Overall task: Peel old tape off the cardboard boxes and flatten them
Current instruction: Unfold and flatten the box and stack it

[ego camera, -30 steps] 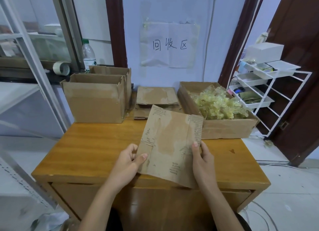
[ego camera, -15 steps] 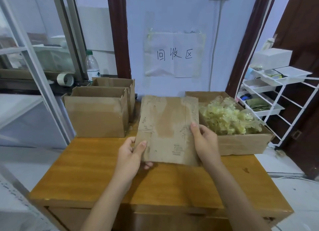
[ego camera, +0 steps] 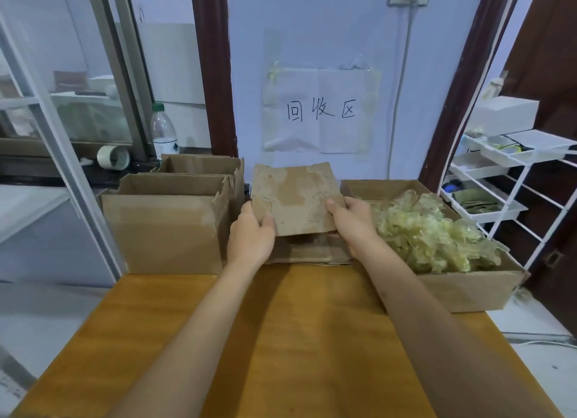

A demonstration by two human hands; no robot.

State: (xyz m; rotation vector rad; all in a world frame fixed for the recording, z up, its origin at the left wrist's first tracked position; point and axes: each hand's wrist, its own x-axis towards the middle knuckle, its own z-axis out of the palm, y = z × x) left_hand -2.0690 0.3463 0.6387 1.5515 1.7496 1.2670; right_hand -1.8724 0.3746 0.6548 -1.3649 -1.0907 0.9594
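I hold a flattened cardboard box (ego camera: 295,196) at the far side of the wooden table (ego camera: 299,339), just above a stack of flattened boxes (ego camera: 307,253). My left hand (ego camera: 251,235) grips its near left corner, thumb on top. My right hand (ego camera: 351,221) grips the near right edge, thumb on top. Two upright open cardboard boxes (ego camera: 165,227) stand to the left. On the right, an open cardboard box (ego camera: 462,288) is filled with crumpled yellowish tape (ego camera: 427,233).
A wall with a paper sign (ego camera: 321,110) is directly behind the stack. A plastic bottle (ego camera: 164,133) and a tape roll (ego camera: 113,157) sit on the ledge at back left. A white wire rack (ego camera: 512,180) stands to the right of the table.
Both hands have carried the flattened box away from me, from the near table edge to above the flat stack at the back. My arms are now stretched out.
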